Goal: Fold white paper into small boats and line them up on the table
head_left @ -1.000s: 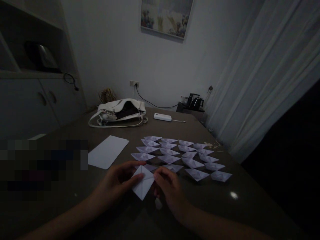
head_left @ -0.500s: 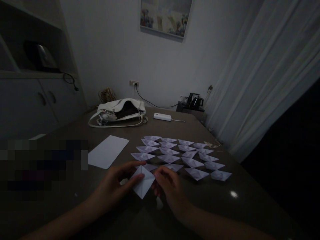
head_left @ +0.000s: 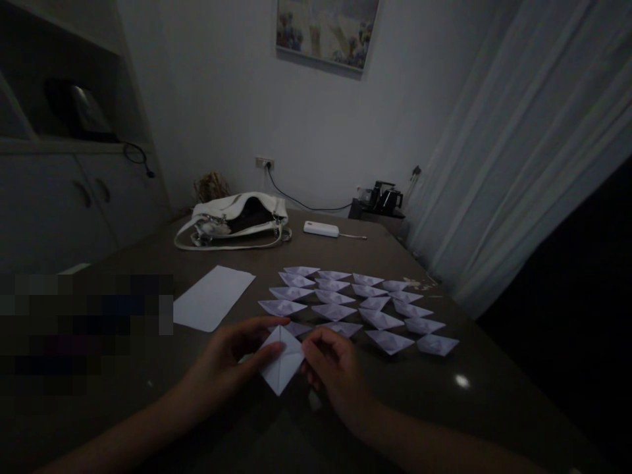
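Note:
A piece of white paper folded into a diamond [head_left: 284,370], with a crease down its middle, is held above the near part of the table. My left hand [head_left: 241,352] grips its left side, thumb across the front face. The fingertips of my right hand [head_left: 332,368] pinch its right corner. Just beyond my hands, several folded paper boats [head_left: 334,312] stand in rows. Two of the nearest boats are partly hidden behind my hands and the folded paper.
Flat white paper sheets [head_left: 215,297] lie to the left on the dark table [head_left: 405,408]. A white handbag [head_left: 237,220] and a white power bank [head_left: 320,229] with a short cable are farther back. A black kettle [head_left: 388,199] stands behind the table at right, near a pale curtain [head_left: 494,151].
Both hands stay almost in place on the folded paper. The diamond's lower tip has shifted very slightly down and left.

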`<state>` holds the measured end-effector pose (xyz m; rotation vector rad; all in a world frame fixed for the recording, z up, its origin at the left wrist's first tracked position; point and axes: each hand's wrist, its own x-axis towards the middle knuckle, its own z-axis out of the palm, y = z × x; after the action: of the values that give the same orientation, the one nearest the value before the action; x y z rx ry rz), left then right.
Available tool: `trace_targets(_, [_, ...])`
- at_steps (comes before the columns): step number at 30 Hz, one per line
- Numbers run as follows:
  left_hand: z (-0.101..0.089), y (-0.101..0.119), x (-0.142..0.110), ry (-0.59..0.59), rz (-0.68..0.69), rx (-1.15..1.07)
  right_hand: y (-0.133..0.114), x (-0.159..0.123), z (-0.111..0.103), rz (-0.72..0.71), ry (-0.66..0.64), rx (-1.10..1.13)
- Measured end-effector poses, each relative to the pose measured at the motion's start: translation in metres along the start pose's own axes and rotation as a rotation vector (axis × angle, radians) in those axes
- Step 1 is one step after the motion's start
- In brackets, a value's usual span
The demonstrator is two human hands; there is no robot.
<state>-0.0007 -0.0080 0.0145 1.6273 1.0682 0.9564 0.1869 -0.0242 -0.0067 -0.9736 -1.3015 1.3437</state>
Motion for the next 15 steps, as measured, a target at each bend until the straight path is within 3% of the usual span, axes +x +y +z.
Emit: trace_targets(15, [-0.0001, -0.001, -0.0015, -0.073, 0.061, 0.068, 0.0002, 0.0004, -0.0014, 0.033, -0.065, -0.071])
